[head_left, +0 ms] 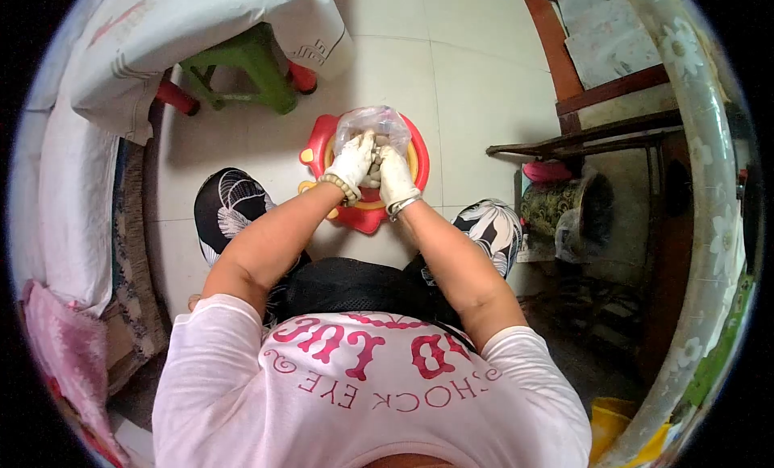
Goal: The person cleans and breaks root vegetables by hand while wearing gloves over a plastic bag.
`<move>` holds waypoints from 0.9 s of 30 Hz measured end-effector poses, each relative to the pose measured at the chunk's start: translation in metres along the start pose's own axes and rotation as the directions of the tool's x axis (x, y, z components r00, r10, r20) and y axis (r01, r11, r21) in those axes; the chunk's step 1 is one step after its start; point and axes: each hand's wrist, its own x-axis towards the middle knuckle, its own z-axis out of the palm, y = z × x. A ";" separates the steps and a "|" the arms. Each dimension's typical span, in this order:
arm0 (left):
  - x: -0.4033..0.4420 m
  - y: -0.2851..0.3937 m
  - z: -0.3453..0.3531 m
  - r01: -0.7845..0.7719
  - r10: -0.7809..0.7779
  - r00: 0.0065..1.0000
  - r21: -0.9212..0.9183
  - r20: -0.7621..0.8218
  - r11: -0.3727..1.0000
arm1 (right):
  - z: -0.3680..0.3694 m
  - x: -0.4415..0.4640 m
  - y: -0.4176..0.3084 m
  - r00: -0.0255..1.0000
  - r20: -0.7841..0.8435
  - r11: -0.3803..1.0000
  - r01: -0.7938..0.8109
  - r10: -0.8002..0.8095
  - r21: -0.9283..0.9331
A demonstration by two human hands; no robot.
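A clear plastic bag (385,118) stands with its mouth spread on a red and yellow stool (419,149) between my knees. Several small pale beige pieces (372,178) show at the bag, too small to name. My left hand (355,162), in a whitish glove with a beaded bracelet at the wrist, reaches in with its fingers closed. Beside it is my right hand (395,176), gloved too and wearing a metal bangle, its fingers bent toward the left fingertips. Whatever lies between the fingers is too small and partly hidden.
A green stool (250,65) and a table draped in white cloth (185,24) stand at the left. Toward the right are a dark wooden bar (588,135), a patterned bag (550,202) and a flowered plastic cover (700,210). The floor (476,81) is pale tile.
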 end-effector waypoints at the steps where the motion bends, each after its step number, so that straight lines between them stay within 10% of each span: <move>1: 0.004 0.051 -0.032 0.358 -0.323 0.931 -0.256 0.170 0.898 | 0.001 -0.002 -0.006 0.998 0.041 0.999 -0.043 0.042 0.030; 6: 0.005 0.008 -0.012 0.772 -0.429 0.631 -0.579 0.646 0.263 | -0.018 0.020 0.010 0.989 0.121 0.992 -0.095 0.085 0.082; 10: 0.006 0.024 -0.016 0.722 -0.459 0.692 -0.525 0.557 0.450 | -0.011 0.017 0.013 0.987 -0.009 0.935 0.148 -0.159 -0.321; 14: -0.005 -0.017 0.011 0.183 -0.147 0.982 -0.393 0.121 0.901 | -0.008 0.008 0.006 0.930 0.031 0.706 0.301 -0.367 -0.641; 16: 0.001 0.028 -0.019 0.477 -0.369 0.875 -0.440 0.312 0.761 | -0.012 0.009 0.004 0.885 0.067 0.582 0.357 -0.460 -0.731; 20: -0.003 0.029 -0.009 0.518 -0.403 0.855 -0.592 0.326 0.618 | -0.037 0.033 0.020 0.823 0.123 0.462 0.427 -0.555 -0.777; 22: -0.002 0.036 -0.015 0.618 -0.419 0.780 -0.674 0.465 0.404 | -0.034 0.033 0.010 0.947 0.014 0.820 0.285 -0.321 -0.497; 24: -0.001 0.022 -0.007 0.550 -0.361 0.830 -0.730 0.425 0.406 | -0.029 0.028 0.004 0.950 -0.022 0.867 0.273 -0.310 -0.416; 27: 0.000 0.025 -0.009 0.544 -0.284 0.814 -0.837 0.507 0.064 | -0.025 0.023 -0.005 0.995 -0.062 0.995 0.072 -0.076 -0.068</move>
